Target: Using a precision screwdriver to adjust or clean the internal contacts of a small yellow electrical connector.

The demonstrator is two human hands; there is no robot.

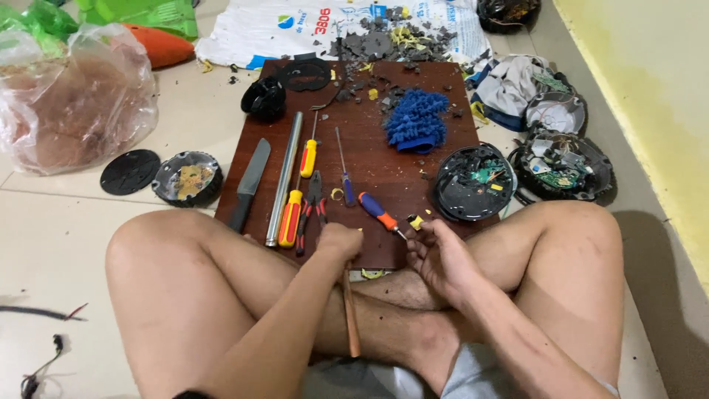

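At the near edge of the brown wooden surface (pixel 413 89), between the person's crossed legs, both hands work close together. Far left on the floor sit a clear plastic bag (pixel 74 96), a flat black disc (pixel 130 171) and a round black housing (pixel 187 178). On the surface, from left to right, lie a dark knife (pixel 249 183), a long metal tube (pixel 284 177), a yellow-and-red screwdriver (pixel 293 214) and red-handled pliers (pixel 314 207), all with their long axes running near to far.

Next comes the left hand (pixel 340 242), fingers closed around a wooden handle (pixel 351 314) that runs from the fist toward the person's lap; the tool's head is hidden by the fist. An orange-and-blue screwdriver (pixel 378 213) lies slanted, its tip aimed near-right at a small yellow piece (pixel 416 222). That piece sits at the fingertips of the right hand (pixel 439 258), whose fingers curl loosely about it; whether they pinch it I cannot tell. The right hand is the nearer one. Farther right rest a blue fluffy pad (pixel 416 122) and an opened round device (pixel 473 182) showing a green circuit board.
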